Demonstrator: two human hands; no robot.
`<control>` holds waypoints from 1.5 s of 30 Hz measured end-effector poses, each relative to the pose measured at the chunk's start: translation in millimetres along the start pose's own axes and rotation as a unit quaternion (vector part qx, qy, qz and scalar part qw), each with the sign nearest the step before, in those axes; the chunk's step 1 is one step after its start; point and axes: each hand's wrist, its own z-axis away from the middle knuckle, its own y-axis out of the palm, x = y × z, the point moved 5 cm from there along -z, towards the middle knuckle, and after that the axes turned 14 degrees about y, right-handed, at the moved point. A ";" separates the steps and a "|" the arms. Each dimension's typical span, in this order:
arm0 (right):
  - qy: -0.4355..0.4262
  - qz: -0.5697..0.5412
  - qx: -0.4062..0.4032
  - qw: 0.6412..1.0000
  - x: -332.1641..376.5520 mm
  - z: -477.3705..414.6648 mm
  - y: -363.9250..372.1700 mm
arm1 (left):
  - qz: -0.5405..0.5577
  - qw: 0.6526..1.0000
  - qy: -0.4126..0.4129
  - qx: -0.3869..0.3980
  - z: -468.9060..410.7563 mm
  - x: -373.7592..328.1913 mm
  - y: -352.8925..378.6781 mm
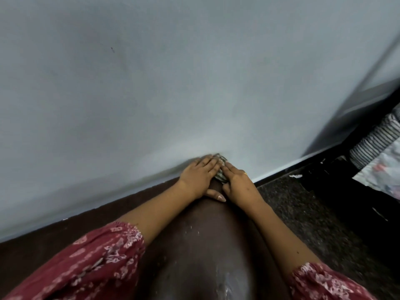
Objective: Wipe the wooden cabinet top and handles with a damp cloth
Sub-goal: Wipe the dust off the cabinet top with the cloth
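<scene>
The dark brown wooden cabinet top (194, 245) runs from the bottom of the view up to a pale wall. A striped grey cloth (220, 175) lies at the far end of the top, against the wall. My left hand (200, 176) presses flat on the cloth's left side, thumb spread toward the middle. On the cloth's right side my right hand (237, 180) presses flat too, with a ring on one finger. Most of the cloth is hidden under both palms. Wet streaks shine on the near part of the top. No handles are in view.
A pale blue-grey wall (173, 83) fills the upper view. To the right lies a speckled dark floor (303, 213), then a black edge and striped and flowered fabric (381, 152) at the far right. My red flowered sleeves (97, 263) frame the bottom.
</scene>
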 end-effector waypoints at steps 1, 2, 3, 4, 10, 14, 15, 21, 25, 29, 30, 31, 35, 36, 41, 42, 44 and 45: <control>-0.002 0.011 -0.005 1.000 -4.1 10.1 1.1 | -0.005 1.000 0.014 -0.003 5.1 -5.9 2.8; -0.005 0.024 -0.013 1.000 -9.5 21.2 2.4 | -0.007 1.000 0.025 -0.010 11.2 -13.0 6.7; -0.009 0.038 -0.020 0.999 -15.8 34.0 3.6 | -0.009 0.999 0.036 -0.019 17.4 -21.7 11.0; -0.011 0.047 -0.025 0.998 -22.5 46.7 4.1 | -0.012 0.998 0.047 -0.029 23.3 -31.7 15.2; 0.018 0.021 -0.027 0.999 -59.3 127.9 8.1 | 0.033 0.994 0.088 -0.058 44.3 -108.2 36.1; 0.068 -0.021 -0.042 0.997 -84.4 173.8 9.1 | 0.055 0.992 0.101 -0.042 51.7 -156.7 39.3; 0.085 -0.025 -0.041 0.995 -89.5 183.5 9.6 | 0.042 0.993 0.109 -0.027 54.7 -167.1 41.1; 0.105 0.023 -0.068 0.992 -84.5 217.5 6.1 | -0.020 0.992 0.121 -0.009 79.8 -185.7 48.0; 0.097 0.048 -0.046 0.993 -51.2 225.7 20.9 | -0.026 0.994 0.106 0.004 105.0 -173.8 60.0; 0.023 0.061 -0.092 0.994 -30.6 217.3 31.0 | -0.015 0.997 0.072 -0.005 131.3 -153.9 73.1; 0.003 0.068 -0.098 0.993 -27.6 211.0 33.0 | -0.005 0.999 0.053 0.000 136.0 -146.7 73.3; -0.016 0.070 -0.103 0.992 -25.3 202.4 35.3 | 0.004 0.999 0.033 0.003 138.4 -139.6 72.2; -0.050 0.002 -0.068 0.996 -7.6 171.2 46.9 | 0.047 0.998 0.013 -0.037 136.4 -115.7 63.8; -0.050 -0.011 -0.064 0.997 1.0 166.9 49.8 | 0.063 0.996 0.002 -0.056 137.5 -107.6 61.0; -0.091 -0.028 -0.084 0.992 68.9 161.9 74.3 | 0.083 0.991 -0.073 -0.076 183.3 -65.8 73.4; -0.103 -0.028 -0.089 0.990 84.7 164.8 81.4 | 0.076 0.991 -0.090 -0.065 198.7 -58.7 78.6; -0.124 -0.027 -0.085 0.988 116.8 174.1 96.3 | 0.050 0.990 -0.123 -0.046 232.2 -46.1 85.0; -0.136 -0.024 -0.082 0.987 132.2 180.1 104.6 | 0.045 0.989 -0.134 -0.032 250.5 -41.6 88.0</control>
